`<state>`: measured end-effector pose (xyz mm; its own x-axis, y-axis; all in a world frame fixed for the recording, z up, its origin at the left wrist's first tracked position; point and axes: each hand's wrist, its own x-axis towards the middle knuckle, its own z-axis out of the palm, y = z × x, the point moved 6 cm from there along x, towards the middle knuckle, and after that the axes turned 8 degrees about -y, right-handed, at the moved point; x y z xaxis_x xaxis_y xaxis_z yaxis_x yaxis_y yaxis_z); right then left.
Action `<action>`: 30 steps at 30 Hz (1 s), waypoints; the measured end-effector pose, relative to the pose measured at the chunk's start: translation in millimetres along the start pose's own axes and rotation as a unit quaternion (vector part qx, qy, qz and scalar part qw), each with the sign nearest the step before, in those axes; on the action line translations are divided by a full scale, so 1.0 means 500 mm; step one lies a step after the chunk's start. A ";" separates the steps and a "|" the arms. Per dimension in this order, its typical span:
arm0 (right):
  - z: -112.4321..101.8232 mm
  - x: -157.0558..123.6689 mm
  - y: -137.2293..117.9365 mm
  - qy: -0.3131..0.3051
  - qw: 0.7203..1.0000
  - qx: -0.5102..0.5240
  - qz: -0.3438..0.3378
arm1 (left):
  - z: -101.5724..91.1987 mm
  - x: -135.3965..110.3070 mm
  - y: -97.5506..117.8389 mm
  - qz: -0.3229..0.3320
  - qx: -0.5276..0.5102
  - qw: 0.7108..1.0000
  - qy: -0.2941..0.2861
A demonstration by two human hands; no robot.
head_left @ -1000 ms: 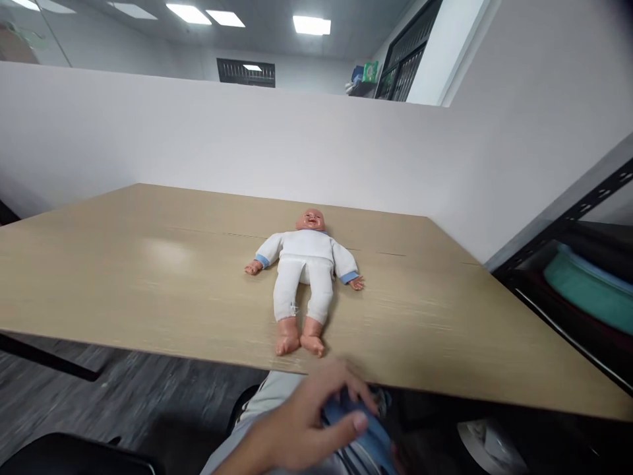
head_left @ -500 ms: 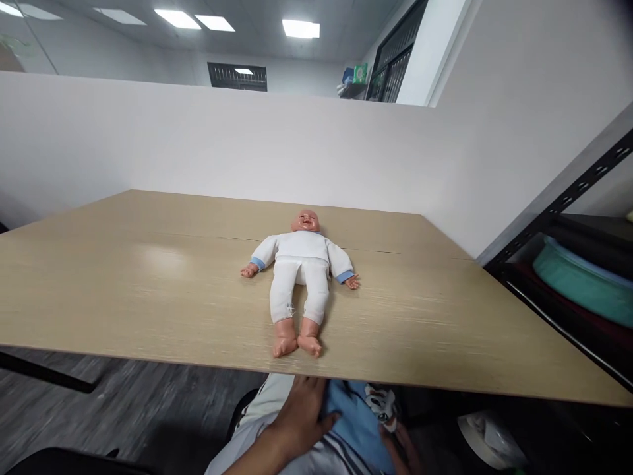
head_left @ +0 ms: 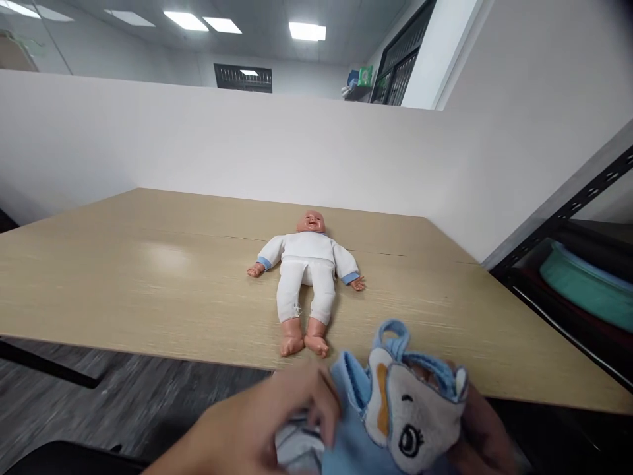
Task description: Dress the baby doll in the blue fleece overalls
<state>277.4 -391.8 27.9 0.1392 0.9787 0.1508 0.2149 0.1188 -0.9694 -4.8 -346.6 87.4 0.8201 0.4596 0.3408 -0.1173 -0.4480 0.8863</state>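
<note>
A light blue strapped garment (head_left: 353, 435) with a white animal-face patch (head_left: 428, 412) is raised over the table's front edge. My right hand (head_left: 482, 429) grips its right side, with the fingers partly hidden behind the cloth. At the garment's left edge is my left hand (head_left: 270, 415), blurred, its fingers curled; whether they hold the cloth cannot be made out. Beyond both hands a baby doll (head_left: 307, 257) in white clothes with blue cuffs lies on its back, feet towards me and arms spread.
The wooden table (head_left: 148, 297) runs back to a white partition wall (head_left: 271, 152). On the right, a black metal rack (head_left: 558, 221) holds folded teal cloth (head_left: 583, 284). Part of a black chair (head_left: 74, 458) shows at lower left.
The blue garment has come up from my lap to above the table edge, with my right hand on it. My left hand has risen from the lap beside it. The doll lies as before.
</note>
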 end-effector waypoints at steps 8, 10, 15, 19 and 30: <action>0.138 0.270 -0.287 -0.284 0.938 0.046 -0.195 | -0.235 0.147 0.007 -0.008 -0.017 0.998 -0.052; 0.154 0.323 -0.298 -0.294 0.936 0.045 -0.188 | -0.277 0.177 -0.004 -0.030 -0.006 0.996 -0.087; 0.174 0.439 -0.263 -0.310 0.941 0.004 -0.140 | -0.365 0.237 -0.009 -0.030 0.043 0.997 -0.048; 0.207 0.513 -0.275 -0.349 0.916 -0.046 -0.191 | -0.424 0.283 -0.009 0.001 0.110 0.993 0.052; 0.233 0.565 -0.287 -0.405 0.886 -0.019 -0.224 | -0.478 0.330 -0.027 0.021 0.106 0.992 0.071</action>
<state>173.4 -112.7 187.0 -0.7050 0.6358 0.3143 0.1085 0.5346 -0.8381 -1.8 -81.3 206.4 0.7276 0.5337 0.4309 -0.0172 -0.6137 0.7893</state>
